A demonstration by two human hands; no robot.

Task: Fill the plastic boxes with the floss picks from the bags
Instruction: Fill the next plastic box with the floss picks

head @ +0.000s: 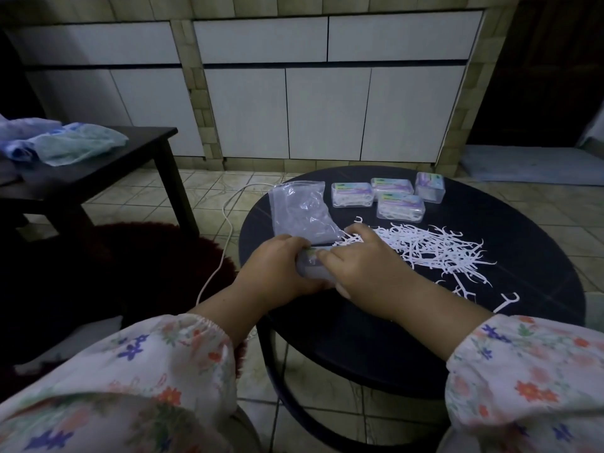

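Observation:
On a round black table (359, 338), my left hand (277, 269) grips a small clear plastic box (312, 264) at its left end. My right hand (362, 259) lies over the box's right side, fingers curled on a bunch of white floss picks at its top. A loose pile of floss picks (434, 250) spreads to the right. A clear plastic bag (300, 210) lies flat just behind my hands. Several closed boxes (352, 195) with floss picks inside stand at the table's far side; one stands upright (429, 187).
A white cable (225, 223) runs across the tiled floor left of the table. A dark low table (98, 168) at the left carries crumpled blue and green bags (72, 142). White cabinets line the wall behind. A dark red rug (157, 256) lies beside the table.

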